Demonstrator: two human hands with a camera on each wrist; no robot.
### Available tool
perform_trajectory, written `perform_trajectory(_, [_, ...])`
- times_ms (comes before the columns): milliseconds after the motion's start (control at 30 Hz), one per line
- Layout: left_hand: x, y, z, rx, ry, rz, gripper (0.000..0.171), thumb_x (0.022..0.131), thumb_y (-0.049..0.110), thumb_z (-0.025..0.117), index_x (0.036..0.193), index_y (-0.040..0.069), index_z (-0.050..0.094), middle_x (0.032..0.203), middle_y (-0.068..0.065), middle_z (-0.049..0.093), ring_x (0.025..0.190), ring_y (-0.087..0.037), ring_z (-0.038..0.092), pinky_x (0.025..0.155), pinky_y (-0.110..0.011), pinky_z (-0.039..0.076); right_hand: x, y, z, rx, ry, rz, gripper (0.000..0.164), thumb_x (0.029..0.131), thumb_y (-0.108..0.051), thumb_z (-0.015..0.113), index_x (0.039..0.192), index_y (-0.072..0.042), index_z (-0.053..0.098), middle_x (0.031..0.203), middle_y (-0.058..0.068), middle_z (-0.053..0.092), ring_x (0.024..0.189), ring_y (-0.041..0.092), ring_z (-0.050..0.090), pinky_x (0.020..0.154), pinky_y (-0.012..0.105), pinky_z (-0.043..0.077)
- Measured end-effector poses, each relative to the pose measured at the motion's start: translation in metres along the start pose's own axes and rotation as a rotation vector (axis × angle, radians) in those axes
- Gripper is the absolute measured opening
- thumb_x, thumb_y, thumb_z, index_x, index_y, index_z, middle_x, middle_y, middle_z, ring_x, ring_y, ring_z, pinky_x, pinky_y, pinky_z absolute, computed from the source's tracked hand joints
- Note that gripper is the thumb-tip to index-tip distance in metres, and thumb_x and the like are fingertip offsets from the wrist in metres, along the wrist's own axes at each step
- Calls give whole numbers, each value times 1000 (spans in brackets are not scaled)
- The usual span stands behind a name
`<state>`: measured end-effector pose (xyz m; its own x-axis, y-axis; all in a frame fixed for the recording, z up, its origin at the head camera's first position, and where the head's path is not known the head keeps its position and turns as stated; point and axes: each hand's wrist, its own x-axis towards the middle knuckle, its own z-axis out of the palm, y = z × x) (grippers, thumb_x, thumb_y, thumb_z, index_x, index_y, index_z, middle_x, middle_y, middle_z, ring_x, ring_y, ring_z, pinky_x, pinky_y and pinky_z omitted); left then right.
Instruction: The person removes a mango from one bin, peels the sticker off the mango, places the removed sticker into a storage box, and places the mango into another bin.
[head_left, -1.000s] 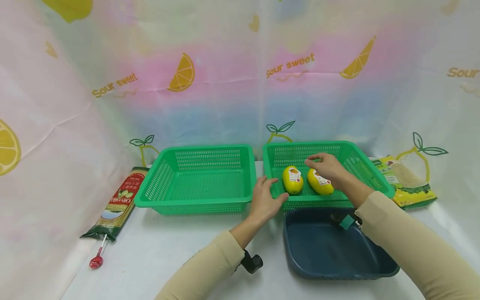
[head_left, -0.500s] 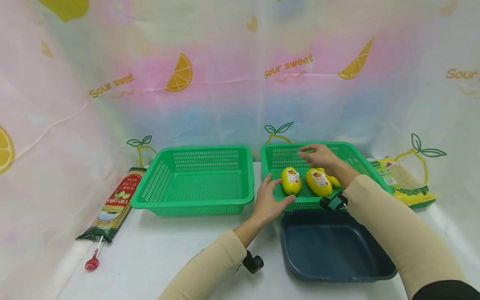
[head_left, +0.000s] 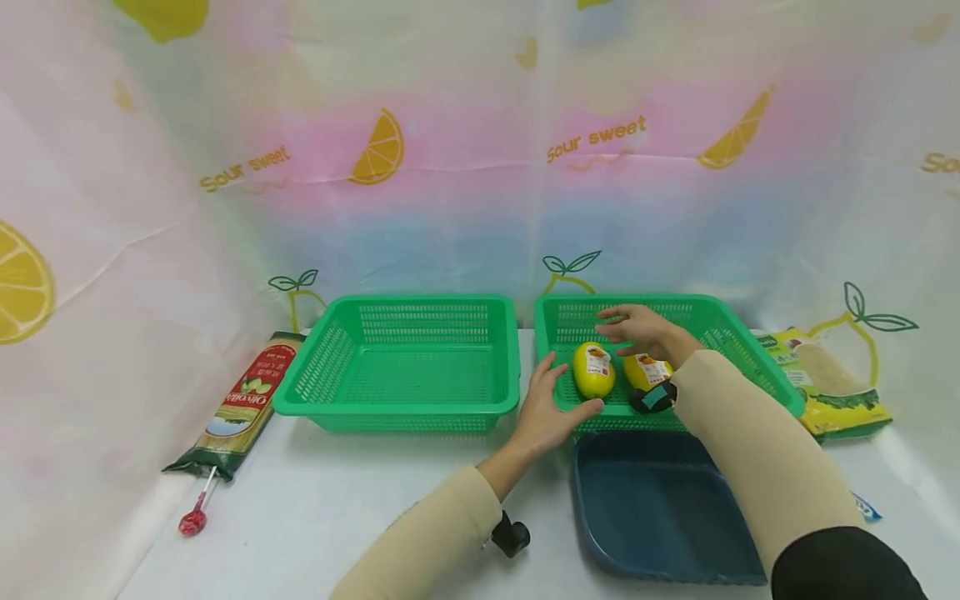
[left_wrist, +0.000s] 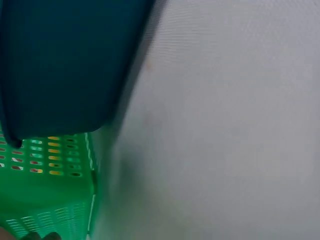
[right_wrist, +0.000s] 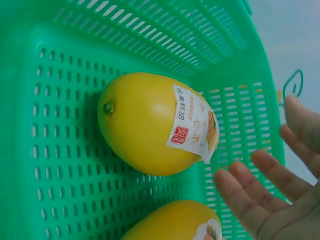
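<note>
Two yellow mangoes with white labels lie in the right green basket [head_left: 720,333]: the left mango [head_left: 594,372] shows almost whole, the right mango [head_left: 643,367] is partly covered by my right hand and wrist camera. My right hand [head_left: 639,329] hovers over them, fingers extended and apart, holding nothing. In the right wrist view, one mango [right_wrist: 150,125] lies with its stem end showing, beside the open fingers, and a second mango [right_wrist: 175,222] is cut off below. My left hand [head_left: 546,412] is spread at the basket's front left corner, fingers right at the rim, nothing in its grasp.
Another green basket [head_left: 510,392] stands to the left. A dark blue tub [head_left: 667,508] sits in front of the right basket. At the left lie a noodle packet [head_left: 247,400] and a red lollipop [head_left: 192,522]; a yellow bag [head_left: 832,383] lies right, near a small blue wrapper [head_left: 866,507].
The right hand has shifted left and its fingers have spread over the mangoes. Its wrist camera now covers part of the right mango. The left hand stays at the basket corner.
</note>
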<state>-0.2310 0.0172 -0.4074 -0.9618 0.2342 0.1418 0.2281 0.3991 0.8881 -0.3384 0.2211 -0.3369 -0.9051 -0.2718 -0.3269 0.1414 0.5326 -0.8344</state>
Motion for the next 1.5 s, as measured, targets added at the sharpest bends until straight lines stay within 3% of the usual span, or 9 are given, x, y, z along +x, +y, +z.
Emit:
perform_trajectory(133, [1,-2,3,-37,11,9,76,89,42,70,150,9,39,166,1,15,152,-30,23,114,-59,33,2,4,-2,-1,-36,-9,64,104,-19,49,157,-3,17,161,29,16,145,48,25,114,56,35])
perform_trajectory(500, [0,-8,6,-56,17,30,77,87,43,71,149,9,40,166,1,16,152,-30,22,114,-59,32,11,11,2,-88,-148,75,69,101,-20,56,157,-4,18,161,30,13,147,51,16,109,63,37])
perform_trajectory(933, [-1,-10,9,-83,30,51,76,87,42,72,148,6,42,165,-3,18,151,-32,23,113,-59,33,18,19,6,-107,-162,122,70,97,-12,62,154,-2,24,161,32,2,148,50,16,109,56,41])
perform_trajectory(1100, [-1,-9,10,-77,29,60,76,88,42,71,148,6,41,165,-2,18,151,-31,23,114,-59,33,19,21,7,-99,-159,120,70,96,-13,64,154,-3,27,160,31,11,146,48,25,106,54,45])
perform_trajectory(1300, [-1,-9,10,-68,16,66,77,88,43,71,148,5,40,165,-3,17,151,-33,23,113,-60,33,18,23,9,-70,-157,114,70,96,-11,63,154,-3,26,153,30,30,133,44,46,98,48,52])
perform_trajectory(1500, [0,-10,9,-67,29,69,77,88,42,71,148,6,40,165,-2,18,151,-33,24,112,-61,33,16,21,8,-18,-189,142,71,97,-12,61,156,-7,21,148,32,32,121,46,58,93,47,56])
